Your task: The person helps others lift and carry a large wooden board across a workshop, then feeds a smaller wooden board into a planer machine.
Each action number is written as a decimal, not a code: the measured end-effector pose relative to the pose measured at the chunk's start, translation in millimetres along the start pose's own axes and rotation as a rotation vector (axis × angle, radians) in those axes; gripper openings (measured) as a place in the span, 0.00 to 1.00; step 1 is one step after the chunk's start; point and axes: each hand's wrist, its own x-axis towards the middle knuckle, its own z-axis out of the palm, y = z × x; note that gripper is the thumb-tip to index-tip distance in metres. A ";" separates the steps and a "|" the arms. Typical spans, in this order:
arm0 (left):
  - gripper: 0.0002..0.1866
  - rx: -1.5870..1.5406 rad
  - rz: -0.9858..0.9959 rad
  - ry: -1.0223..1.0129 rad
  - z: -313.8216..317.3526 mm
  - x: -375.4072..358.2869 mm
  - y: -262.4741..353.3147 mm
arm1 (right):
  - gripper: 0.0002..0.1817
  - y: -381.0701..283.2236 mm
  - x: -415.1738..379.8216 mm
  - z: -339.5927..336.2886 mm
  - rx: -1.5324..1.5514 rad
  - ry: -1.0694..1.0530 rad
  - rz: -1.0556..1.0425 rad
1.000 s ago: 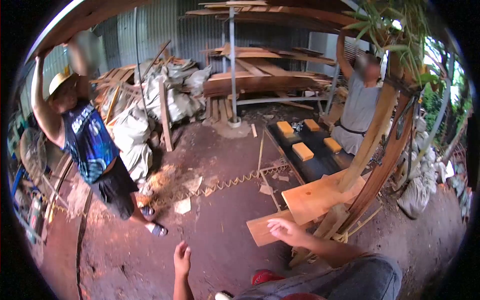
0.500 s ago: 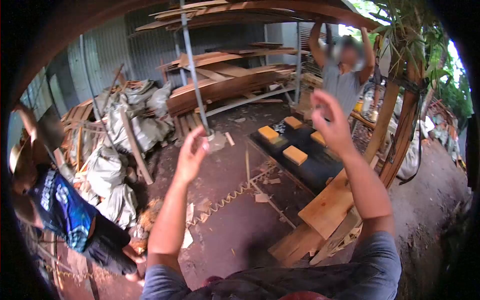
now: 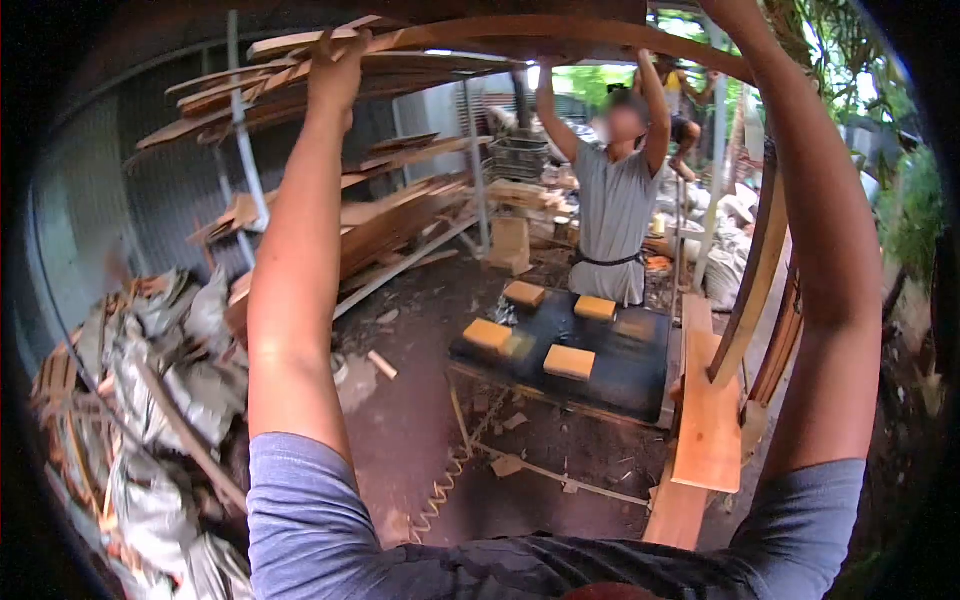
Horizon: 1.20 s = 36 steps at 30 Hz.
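Observation:
Overhead, a long wooden board point(image 3: 560, 28) spans the top of the view, its edge bowed by the lens. My left hand point(image 3: 336, 72) is raised, its fingers closed around the board's left end beside stacked planks. High at the top right is my right hand point(image 3: 732, 12), cut off by the frame edge, so its fingers do not show. Facing me, a person point(image 3: 615, 190) in a grey shirt has both arms up, with hands against the underside of the same board.
Several yellow-orange blocks point(image 3: 570, 362) rest on a low black table point(image 3: 640, 375). Planks point(image 3: 707, 430) lean at the right. Lumber racks point(image 3: 400, 225) and pale sacks point(image 3: 150, 490) line the left. A coiled hose point(image 3: 435, 500) lies on the floor. Another person point(image 3: 683, 105) is far behind.
Both my hands have risen from chest height to overhead, the left one now on the board. My view has turned right, and the person in blue at left is out of view.

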 end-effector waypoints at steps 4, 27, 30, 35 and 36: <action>0.49 -0.317 0.038 -0.041 -11.3 108.0 -88.1 | 0.40 2.2 40.3 52.9 -0.112 0.134 -0.090; 0.58 -0.699 0.494 0.303 92.2 205.8 -127.1 | 0.44 101.8 11.5 93.8 -0.019 0.485 0.053; 0.61 -0.592 0.503 0.412 98.7 223.2 -137.4 | 0.57 85.6 2.4 110.6 0.018 0.525 0.090; 0.69 -0.549 0.559 0.425 97.9 238.8 -139.2 | 0.56 93.6 25.8 96.5 0.325 0.475 0.129; 0.69 -0.556 0.557 0.427 96.9 240.3 -137.6 | 0.56 92.7 32.6 97.9 0.319 0.473 0.124</action>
